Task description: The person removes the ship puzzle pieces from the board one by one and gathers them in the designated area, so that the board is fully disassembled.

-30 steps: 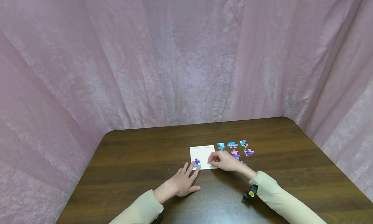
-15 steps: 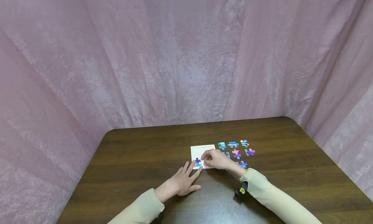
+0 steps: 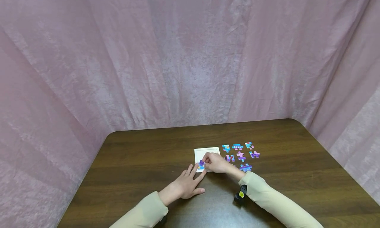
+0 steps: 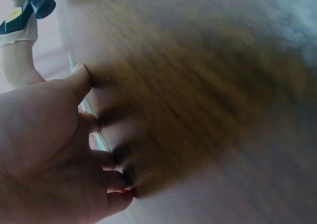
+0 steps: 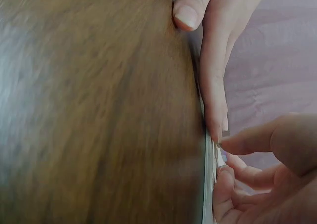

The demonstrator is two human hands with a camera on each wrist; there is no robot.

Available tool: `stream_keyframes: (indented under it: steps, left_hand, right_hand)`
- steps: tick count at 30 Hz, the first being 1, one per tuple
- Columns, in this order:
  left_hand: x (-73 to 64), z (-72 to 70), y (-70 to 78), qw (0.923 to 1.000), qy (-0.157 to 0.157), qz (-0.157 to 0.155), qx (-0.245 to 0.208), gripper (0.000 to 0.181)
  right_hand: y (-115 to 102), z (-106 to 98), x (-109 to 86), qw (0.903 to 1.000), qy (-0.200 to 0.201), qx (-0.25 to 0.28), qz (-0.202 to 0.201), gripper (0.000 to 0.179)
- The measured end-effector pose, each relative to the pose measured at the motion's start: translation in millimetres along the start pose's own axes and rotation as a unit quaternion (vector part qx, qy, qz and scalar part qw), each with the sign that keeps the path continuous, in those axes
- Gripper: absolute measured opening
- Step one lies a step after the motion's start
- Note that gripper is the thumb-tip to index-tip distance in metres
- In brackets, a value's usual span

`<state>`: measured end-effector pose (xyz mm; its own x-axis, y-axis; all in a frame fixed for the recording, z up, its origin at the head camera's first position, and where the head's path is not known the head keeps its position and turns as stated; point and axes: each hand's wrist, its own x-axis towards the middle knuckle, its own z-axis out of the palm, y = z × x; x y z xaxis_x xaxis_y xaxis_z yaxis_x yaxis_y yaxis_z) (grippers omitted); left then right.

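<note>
A white square puzzle tray [image 3: 209,150] lies on the table, with a purple and blue puzzle piece [image 3: 201,165] in its near left corner. My left hand [image 3: 186,185] lies with fingers spread, index and middle fingertips at the tray's near left edge; the left wrist view shows its palm and fingertips [image 4: 119,201] down on the tabletop. Over the tray, my right hand [image 3: 214,162] pinches a small puzzle piece right beside the corner piece. In the right wrist view a pale sliver [image 5: 221,158] shows between its thumb and fingers; the rest is hidden.
Several loose puzzle pieces [image 3: 240,156] lie in rough rows to the right of the tray, one partly hidden behind the right wrist. The brown wooden table [image 3: 148,148] reaches back to a pink curtain [image 3: 190,73].
My right hand has moved left across the tray, up to the corner piece, uncovering more loose pieces on the right. My left hand has stayed in place.
</note>
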<state>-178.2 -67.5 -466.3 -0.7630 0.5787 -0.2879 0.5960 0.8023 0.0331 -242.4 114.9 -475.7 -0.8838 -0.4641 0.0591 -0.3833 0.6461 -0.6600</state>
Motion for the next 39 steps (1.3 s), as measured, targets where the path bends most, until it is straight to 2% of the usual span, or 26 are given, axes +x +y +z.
stream_keyframes:
  steps: [6,12,21,28,39]
  left_hand:
    - [-1.0,-1.1,1.4,1.0,0.001,0.0,0.001,0.067]
    - [-1.4,1.4,1.6,1.0,0.006,0.003,0.007,0.067]
    - [-0.7,1.8,1.2,1.0,0.002,0.001,-0.005,0.069]
    - [1.8,3.5,-1.5,0.9997,0.001,0.0,-0.025,0.069]
    - [13.0,20.4,-9.9,0.9989,0.019,0.006,-0.041,0.07]
  right_hand:
    - [-2.0,3.2,0.9,0.9985,0.04,0.024,0.029,0.005]
    - [-1.5,-0.6,-1.0,0.9927,0.06,0.068,0.079,0.007]
    - [8.4,-24.0,-13.6,0.9807,0.036,0.15,0.119,0.012]
    - [16.1,-39.2,-28.3,0.9784,0.028,0.17,0.114,0.014]
    - [25.9,-48.1,-39.3,0.9745,0.033,0.184,0.125,0.013]
